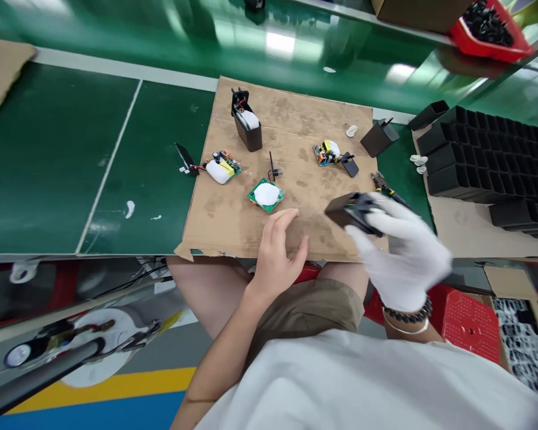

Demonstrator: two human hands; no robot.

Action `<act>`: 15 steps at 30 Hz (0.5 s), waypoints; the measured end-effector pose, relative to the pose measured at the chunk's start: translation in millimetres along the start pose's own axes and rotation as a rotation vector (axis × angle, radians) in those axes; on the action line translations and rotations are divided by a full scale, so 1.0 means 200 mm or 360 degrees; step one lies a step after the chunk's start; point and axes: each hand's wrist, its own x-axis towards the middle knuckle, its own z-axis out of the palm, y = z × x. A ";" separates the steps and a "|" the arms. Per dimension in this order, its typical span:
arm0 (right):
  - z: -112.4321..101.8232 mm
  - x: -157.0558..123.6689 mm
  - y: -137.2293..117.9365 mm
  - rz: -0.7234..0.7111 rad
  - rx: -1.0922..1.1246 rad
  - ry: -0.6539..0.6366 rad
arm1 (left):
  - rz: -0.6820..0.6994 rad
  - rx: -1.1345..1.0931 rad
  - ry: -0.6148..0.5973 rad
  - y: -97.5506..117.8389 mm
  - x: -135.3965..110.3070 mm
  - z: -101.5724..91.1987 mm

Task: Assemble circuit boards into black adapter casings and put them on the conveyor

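My right hand (pixel 397 248), in a white glove, grips a black plastic charger housing (pixel 338 210) above the cardboard's right front; motion blurs them both. My left hand (pixel 278 248) is bare and open over the cardboard's front edge, thumb apart from the fingers. Just beyond its fingertips lies a green circuit board (pixel 267 194) with a white patch, wired to a small black plug piece (pixel 274 173). Farther left is another circuit board (pixel 223 167) with a white blob and a wired black cover (pixel 186 157). A third board (pixel 327 153) lies at the right, wired to a black end cap (pixel 349 164).
A part-filled black housing (pixel 249 128) stands on the cardboard sheet (pixel 296 113). Another black housing (pixel 379 137) with prongs sits near its right edge, by cutting pliers (pixel 388 186). Rows of empty black housings (pixel 488 155) fill the right side. A red bin (pixel 470 42) stands at the back right.
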 end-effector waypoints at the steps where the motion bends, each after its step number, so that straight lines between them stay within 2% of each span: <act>1: 0.01 -0.01 0.01 -0.0018 0.0023 -0.0049 | -0.0048 -0.0076 0.0008 0.00 0.00 -0.01; 4: 0.05 -0.04 0.06 0.0030 0.0165 -0.0245 | -0.0205 -0.0303 -0.0034 0.01 0.02 -0.02; 8: 0.04 -0.02 0.09 0.0221 0.0412 -0.0403 | -0.0371 -0.0539 -0.0281 0.03 0.08 -0.02; 12: 0.04 -0.01 0.09 0.0428 0.0581 -0.0335 | -0.0492 -0.0925 -0.0560 0.03 0.15 0.04; 15: 0.05 -0.04 0.07 0.0584 0.0663 -0.0279 | -0.0535 -0.1070 -0.0571 0.01 0.19 0.08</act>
